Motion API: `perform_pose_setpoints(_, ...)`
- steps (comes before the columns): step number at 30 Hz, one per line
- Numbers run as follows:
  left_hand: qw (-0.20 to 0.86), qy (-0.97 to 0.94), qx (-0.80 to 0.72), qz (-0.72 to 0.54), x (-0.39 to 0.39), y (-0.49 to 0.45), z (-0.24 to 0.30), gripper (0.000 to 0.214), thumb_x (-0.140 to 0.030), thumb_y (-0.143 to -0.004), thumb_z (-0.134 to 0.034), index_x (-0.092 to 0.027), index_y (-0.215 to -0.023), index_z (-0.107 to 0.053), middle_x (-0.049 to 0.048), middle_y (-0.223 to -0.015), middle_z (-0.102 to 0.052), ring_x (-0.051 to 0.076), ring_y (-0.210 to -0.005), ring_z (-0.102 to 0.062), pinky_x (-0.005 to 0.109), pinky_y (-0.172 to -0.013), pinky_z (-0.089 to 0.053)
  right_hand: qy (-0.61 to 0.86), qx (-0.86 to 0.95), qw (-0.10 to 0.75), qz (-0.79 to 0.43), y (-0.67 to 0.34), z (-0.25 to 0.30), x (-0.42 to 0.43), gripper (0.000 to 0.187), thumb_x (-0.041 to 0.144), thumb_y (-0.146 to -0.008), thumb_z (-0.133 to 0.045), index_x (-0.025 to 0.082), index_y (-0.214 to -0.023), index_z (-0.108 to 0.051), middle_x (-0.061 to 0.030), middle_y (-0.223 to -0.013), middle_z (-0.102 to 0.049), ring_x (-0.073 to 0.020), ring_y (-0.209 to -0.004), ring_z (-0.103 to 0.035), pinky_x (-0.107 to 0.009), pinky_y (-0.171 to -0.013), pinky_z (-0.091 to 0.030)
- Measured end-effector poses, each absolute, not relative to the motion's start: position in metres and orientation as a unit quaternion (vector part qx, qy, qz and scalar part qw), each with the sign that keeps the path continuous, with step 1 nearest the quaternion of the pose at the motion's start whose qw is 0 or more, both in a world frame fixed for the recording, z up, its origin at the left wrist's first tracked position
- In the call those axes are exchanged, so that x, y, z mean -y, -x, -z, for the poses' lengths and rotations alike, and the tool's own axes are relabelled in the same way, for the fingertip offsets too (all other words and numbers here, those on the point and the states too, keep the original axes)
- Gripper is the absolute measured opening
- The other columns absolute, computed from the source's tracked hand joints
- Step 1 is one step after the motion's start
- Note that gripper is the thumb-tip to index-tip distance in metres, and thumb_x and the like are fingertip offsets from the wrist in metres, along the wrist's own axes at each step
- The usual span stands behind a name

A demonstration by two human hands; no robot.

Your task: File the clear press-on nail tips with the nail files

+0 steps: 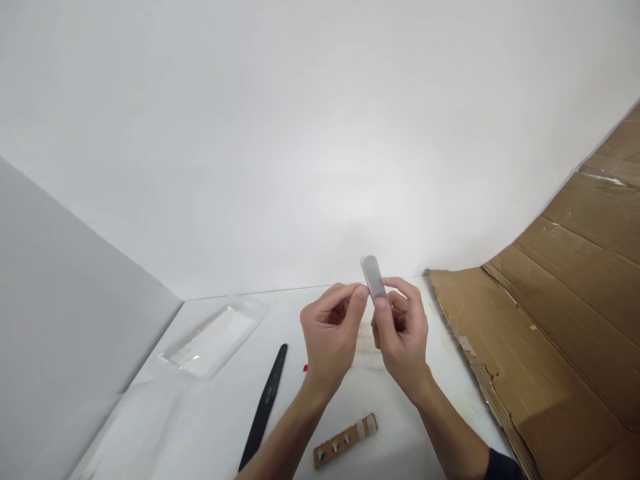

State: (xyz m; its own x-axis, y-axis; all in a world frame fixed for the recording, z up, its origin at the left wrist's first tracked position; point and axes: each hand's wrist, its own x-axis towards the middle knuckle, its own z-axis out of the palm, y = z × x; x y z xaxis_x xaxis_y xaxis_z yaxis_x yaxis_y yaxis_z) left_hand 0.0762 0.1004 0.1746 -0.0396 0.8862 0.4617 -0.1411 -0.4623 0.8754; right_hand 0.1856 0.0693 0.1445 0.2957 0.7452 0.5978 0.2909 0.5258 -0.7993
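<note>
My right hand (403, 327) grips a small grey nail file (373, 275), a flat strip with a rounded end, between thumb and fingers. Its rounded end points up and slightly left. Close beside it, my left hand (333, 327) is closed in a pinch, its thumb and fingertip at the file's left edge. Whatever sits in that pinch is too small or hidden to make out. Below the hands, a brown strip (341, 443) carrying several small metal mounts and pale nail-like pieces lies on the white table (395, 427).
A long black file (265, 407) lies left of my left forearm. Farther left is a clear plastic packet (215, 340) with a white insert. A small red bit (305, 368) shows beside my left wrist. Brown cardboard (525, 333) borders the right side; a white wall (320, 147) stands behind.
</note>
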Motion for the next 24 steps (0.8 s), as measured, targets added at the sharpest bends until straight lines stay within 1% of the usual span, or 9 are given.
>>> perform_pose_setpoints(4, 0.471, -0.538, -0.316, -0.624, -0.0987, -0.0754, -0.1752, 0.029, -0.033, -0.095, -0.071, -0.017, -0.071, -0.070, -0.0046, -0.057, -0.045, 0.008, -0.054, -0.031, 0.023, -0.049, -0.032, 0.406, 0.610, 0.680, -0.042, -0.1856, -0.1417, -0.0743, 0.028, 0.015, -0.105, -0.055, 0.029, -0.130, -0.059, 0.0102, -0.066, -0.046, -0.0069, -0.048, -0.039, -0.019, -0.043, -0.034)
perform_pose_setpoints(6, 0.484, -0.525, -0.319, -0.623, -0.0990, -0.0738, -0.1767, 0.033, -0.034, -0.096, -0.072, -0.017, -0.069, -0.068, -0.0044, -0.058, -0.044, 0.008, -0.055, -0.030, 0.023, -0.050, -0.031, 0.388, 0.623, 0.680, -0.012, -0.1850, -0.1395, -0.0765, 0.032, 0.013, -0.105, -0.054, 0.029, -0.132, -0.058, 0.0094, -0.068, -0.048, -0.0070, -0.049, -0.040, -0.020, -0.043, -0.034)
perform_pose_setpoints(10, 0.491, -0.542, -0.307, -0.609, -0.0973, -0.0762, -0.1789, 0.038, -0.035, -0.097, -0.071, -0.016, -0.065, -0.065, -0.0038, -0.060, -0.043, 0.008, -0.055, -0.028, 0.024, -0.050, -0.030, 0.388, 0.602, 0.698, -0.021, -0.1855, -0.1364, -0.0755, 0.035, 0.012, -0.104, -0.054, 0.028, -0.135, -0.056, 0.0108, -0.066, -0.046, -0.0068, -0.046, -0.040, -0.020, -0.043, -0.034)
perform_pose_setpoints(14, 0.510, -0.549, -0.287, -0.597, -0.0949, -0.0785, -0.1797, 0.038, -0.036, -0.098, -0.071, -0.016, -0.066, -0.065, -0.0050, -0.058, -0.038, 0.007, -0.053, -0.026, 0.024, -0.048, -0.026, 0.399, 0.590, 0.702, -0.013, -0.1870, -0.1372, -0.0737, 0.033, 0.014, -0.105, -0.054, 0.027, -0.136, -0.056, 0.0105, -0.066, -0.047, -0.0073, -0.045, -0.042, -0.021, -0.042, -0.036)
perform_pose_setpoints(16, 0.522, -0.530, -0.298, -0.598, -0.0954, -0.0758, -0.1798, 0.038, -0.039, -0.097, -0.073, -0.016, -0.067, -0.064, -0.0056, -0.057, -0.035, 0.007, -0.053, -0.025, 0.024, -0.047, -0.023, 0.385, 0.607, 0.695, 0.011, -0.1873, -0.1373, -0.0754, 0.033, 0.014, -0.106, -0.053, 0.027, -0.137, -0.056, 0.0101, -0.065, -0.048, -0.0080, -0.045, -0.043, -0.021, -0.042, -0.039)
perform_pose_setpoints(19, 0.551, -0.503, -0.305, -0.591, -0.0969, -0.0709, -0.1785, 0.047, -0.043, -0.094, -0.076, -0.017, -0.062, -0.054, -0.0064, -0.056, -0.031, 0.007, -0.052, -0.022, 0.023, -0.046, -0.020, 0.362, 0.627, 0.687, 0.062, -0.1873, -0.1359, -0.0792, 0.033, 0.015, -0.108, -0.052, 0.025, -0.138, -0.056, 0.0082, -0.068, -0.052, -0.0089, -0.047, -0.044, -0.022, -0.044, -0.042)
perform_pose_setpoints(21, 0.569, -0.505, -0.296, -0.577, -0.0973, -0.0699, -0.1770, 0.052, -0.045, -0.094, -0.076, -0.017, -0.060, -0.049, -0.0066, -0.056, -0.030, 0.006, -0.051, -0.021, 0.023, -0.046, -0.019, 0.360, 0.626, 0.688, 0.074, -0.1874, -0.1347, -0.0802, 0.032, 0.016, -0.108, -0.051, 0.025, -0.139, -0.055, 0.0077, -0.068, -0.053, -0.0093, -0.047, -0.044, -0.022, -0.043, -0.043)
perform_pose_setpoints(24, 0.571, -0.521, -0.282, -0.569, -0.0961, -0.0724, -0.1761, 0.051, -0.046, -0.095, -0.075, -0.016, -0.061, -0.054, -0.0056, -0.057, -0.034, 0.006, -0.052, -0.024, 0.024, -0.046, -0.020, 0.370, 0.616, 0.692, 0.067, -0.1871, -0.1349, -0.0782, 0.031, 0.017, -0.109, -0.050, 0.025, -0.139, -0.053, 0.0086, -0.066, -0.052, -0.0093, -0.045, -0.044, -0.022, -0.043, -0.043)
